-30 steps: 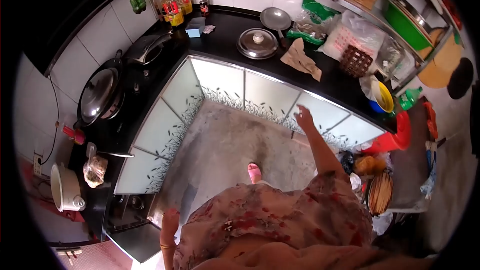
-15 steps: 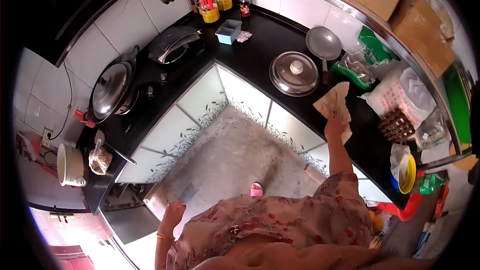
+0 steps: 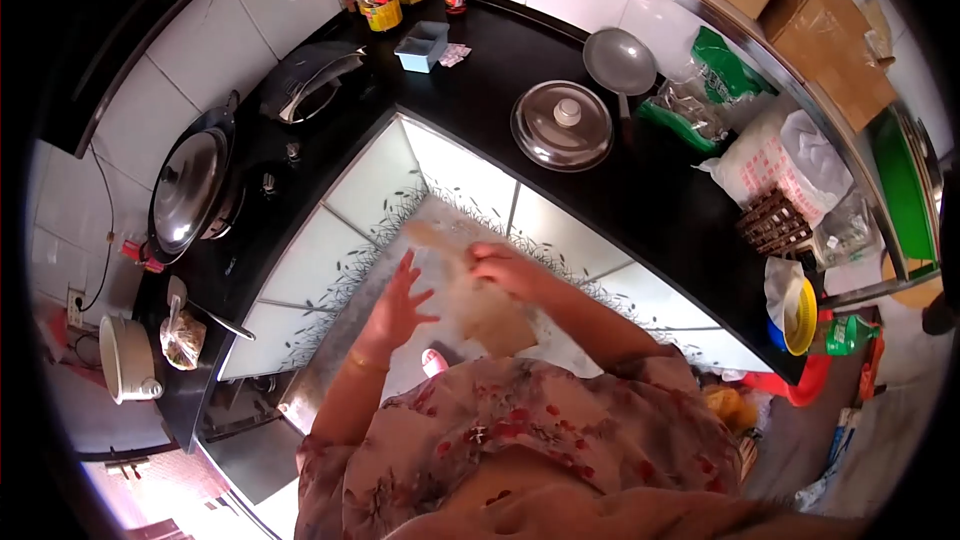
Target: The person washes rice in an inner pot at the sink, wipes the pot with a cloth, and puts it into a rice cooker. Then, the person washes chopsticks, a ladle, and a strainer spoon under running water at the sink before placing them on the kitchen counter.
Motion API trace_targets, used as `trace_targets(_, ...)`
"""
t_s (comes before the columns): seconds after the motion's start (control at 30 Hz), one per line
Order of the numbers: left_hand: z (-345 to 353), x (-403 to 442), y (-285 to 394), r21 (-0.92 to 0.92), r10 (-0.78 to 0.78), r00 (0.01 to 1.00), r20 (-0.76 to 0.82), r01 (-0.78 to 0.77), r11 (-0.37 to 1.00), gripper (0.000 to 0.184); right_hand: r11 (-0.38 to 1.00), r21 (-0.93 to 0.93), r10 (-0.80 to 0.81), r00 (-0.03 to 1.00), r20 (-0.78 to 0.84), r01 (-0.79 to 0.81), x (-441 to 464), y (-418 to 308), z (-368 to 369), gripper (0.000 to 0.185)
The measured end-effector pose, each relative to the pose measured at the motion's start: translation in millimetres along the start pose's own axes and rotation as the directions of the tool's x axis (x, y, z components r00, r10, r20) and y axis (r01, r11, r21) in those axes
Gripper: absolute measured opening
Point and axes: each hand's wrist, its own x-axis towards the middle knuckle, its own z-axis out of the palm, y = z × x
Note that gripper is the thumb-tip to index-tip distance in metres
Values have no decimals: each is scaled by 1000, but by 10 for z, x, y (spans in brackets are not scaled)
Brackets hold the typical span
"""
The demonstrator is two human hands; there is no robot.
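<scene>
In front of my body, my right hand [image 3: 505,272] grips a tan cloth [image 3: 492,322] by its upper part. The cloth hangs down over the floor, smeared by motion. Facing it from the left is my left hand [image 3: 398,308], fingers spread and holding nothing, a small gap away from the cloth. Beyond both hands, a steel pot lid [image 3: 562,126] with a pale knob rests on the black counter [image 3: 480,70]. Beside the lid lies a grey frying pan [image 3: 620,60].
A lidded wok [image 3: 190,185] sits on the stove to the left, with a white pot [image 3: 130,360] nearer me. Sauce bottles [image 3: 380,2] and a blue container [image 3: 422,46] stand at the back corner. Bags [image 3: 775,165] and a yellow basket [image 3: 800,315] crowd the right side.
My right hand has brought the cloth from the right counter to in front of my body. My left hand has risen from low left toward it, fingers now spread. The view has shifted slightly.
</scene>
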Motion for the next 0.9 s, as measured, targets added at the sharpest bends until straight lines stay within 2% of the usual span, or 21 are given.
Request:
trace_targets(0.03, 66, 104, 34, -123, 14, 999, 52, -8, 992, 50, 884, 374, 305, 952, -10, -280, 208, -59, 300, 16)
trace_targets(0.07, -42, 280, -59, -244, 50, 987, 153, -11, 970, 46, 571, 721, 582, 813, -19, -391, 416, -118, 600, 17)
trace_targets(0.1, -111, 396, -82, -362, 99, 964, 247, -3, 932, 43, 507, 779, 606, 796, -18, -369, 588, -108, 805, 17)
trace_targets(0.13, -11, 324, 46, -391, 135, 976, 170, -59, 918, 36, 451, 875, 610, 776, -159, -175, 682, 33, 1031, 17)
trace_targets(0.2, -286, 396, 111, -267, 113, 993, 13, -106, 958, 35, 498, 838, 548, 830, -104, -224, 802, 264, 1254, 21)
trace_targets(0.27, -695, 544, 115, -128, 189, 981, 35, -183, 975, 36, 784, 579, 528, 731, -432, -224, 1036, 139, 1615, 11)
trace_targets(0.3, -773, 522, 184, -58, 223, 974, 43, -221, 974, 36, 836, 468, 500, 748, -437, -286, 1128, 122, 1664, 13)
trace_targets(0.37, -905, 490, 325, -187, 275, 959, 64, -259, 948, 37, 916, 185, 401, 798, -450, -356, 1325, 86, 1754, 15)
trace_targets(0.4, -876, 425, 457, -251, 302, 950, 73, -276, 928, 38, 933, 18, 330, 832, -445, -360, 1484, -44, 1736, 16)
trace_targets(0.43, -841, 342, 583, -315, 326, 942, 79, -286, 905, 38, 951, -48, 270, 896, -353, -306, 1700, -312, 1581, 20)
trace_targets(0.47, -815, 271, 703, -375, 346, 934, 86, -292, 880, 39, 921, -261, 159, 891, -426, -290, 1804, -266, 1581, 23)
trace_targets(0.53, -840, 234, 870, -490, 386, 917, 96, -294, 820, 40, 715, -642, -94, 870, -483, -279, 1971, -177, 1614, 30)
trace_targets(0.57, -953, 307, 900, -459, 334, 924, 185, -219, 861, 44, 732, -603, -15, 878, -479, -316, 1984, -89, 1643, 30)
trace_targets(0.6, -1096, 400, 862, -412, 285, 938, 195, -185, 892, 44, 743, -566, 64, 880, -471, -357, 1997, 1, 1671, 30)
trace_targets(0.67, -1312, 531, 708, -319, 182, 962, 201, -111, 941, 44, 881, -243, 313, 884, -348, -407, 1970, 160, 1631, 28)
trace_targets(0.7, -1231, 507, 732, -361, 117, 978, 175, -47, 932, 44, 896, -263, 233, 882, -409, -358, 1979, 277, 1621, 21)
trace_targets(0.8, -954, 510, 886, -342, 17, 1000, 24, -8, 940, 44, 843, -351, 298, 898, -324, -406, 2023, 476, 1454, 15)
trace_targets(0.83, -967, 588, 874, -387, 14, 999, 44, 4, 922, 44, 856, -369, 231, 907, -351, -361, 2051, 533, 1403, 22)
trace_targets(0.9, -794, 612, 953, -352, 20, 1000, 17, -13, 936, 46, 842, -281, 361, 868, -340, -460, 2079, 585, 1269, 25)
